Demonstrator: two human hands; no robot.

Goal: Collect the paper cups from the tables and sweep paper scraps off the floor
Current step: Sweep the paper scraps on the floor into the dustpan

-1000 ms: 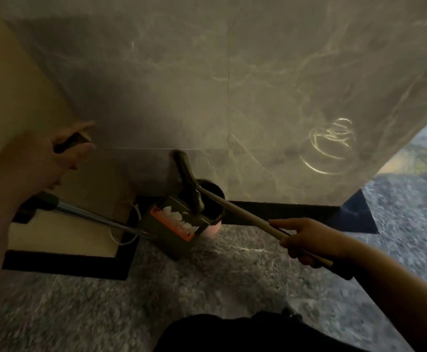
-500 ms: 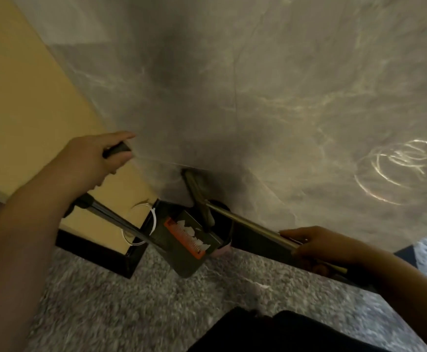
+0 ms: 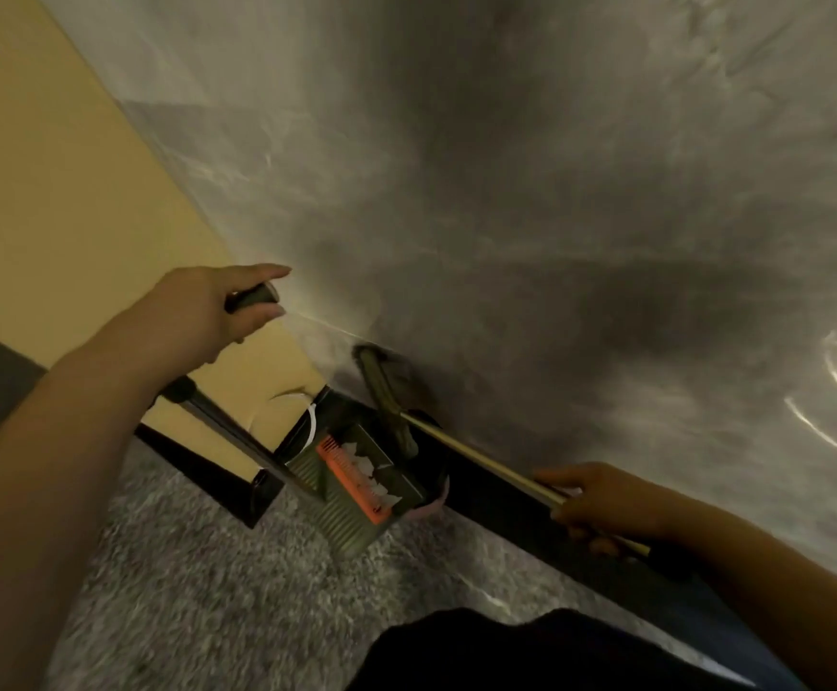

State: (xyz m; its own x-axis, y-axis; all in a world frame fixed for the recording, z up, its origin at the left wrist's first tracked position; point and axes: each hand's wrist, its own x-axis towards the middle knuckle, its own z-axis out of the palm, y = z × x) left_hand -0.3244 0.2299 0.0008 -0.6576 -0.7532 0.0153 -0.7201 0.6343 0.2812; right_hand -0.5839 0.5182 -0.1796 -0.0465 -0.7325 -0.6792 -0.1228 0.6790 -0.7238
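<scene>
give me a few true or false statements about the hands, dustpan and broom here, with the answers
1. The left hand grips the dustpan handle. True.
2. The right hand is empty. False: it grips the broom stick.
3. White paper scraps lie in the dustpan. True.
4. The dustpan's comb is blue. False: it is orange.
5. The broom head is near the grey marble wall. True.
6. The floor is bare wood. False: it is speckled grey.
</scene>
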